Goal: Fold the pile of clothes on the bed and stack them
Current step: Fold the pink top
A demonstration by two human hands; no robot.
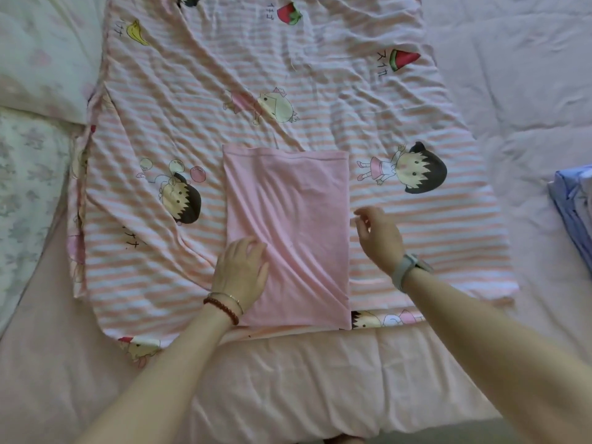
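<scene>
Two bare forearms reached forward from the near edge over a pale pink bedsheet. The left hand lay flat, fingers straight and spread a little, pressing on the near left part of a folded pink garment; its wrist carried a dark red bead bracelet and a thin bangle. The right hand hovered just beside the garment's right edge, apart from the cloth, fingers loosely bent and holding nothing, with a pale wristwatch strapped on behind it.

The garment sat between the two hands as an upright rectangle, its near edge close to the near hem of the blanket, its far edge showing a stitched hem. Diagonal creases ran across it from the left hand towards the near right corner.

Under it spread a pink and white striped blanket printed with cartoon girls, a strawberry, a banana and a watermelon slice, wrinkled over most of its surface and reaching away to the far side of the view.

At the right edge, well apart from the hands, lay a stack of folded blue cloth, only partly in view. On the far left sat a pale floral pillow, touching the blanket's left edge
</scene>
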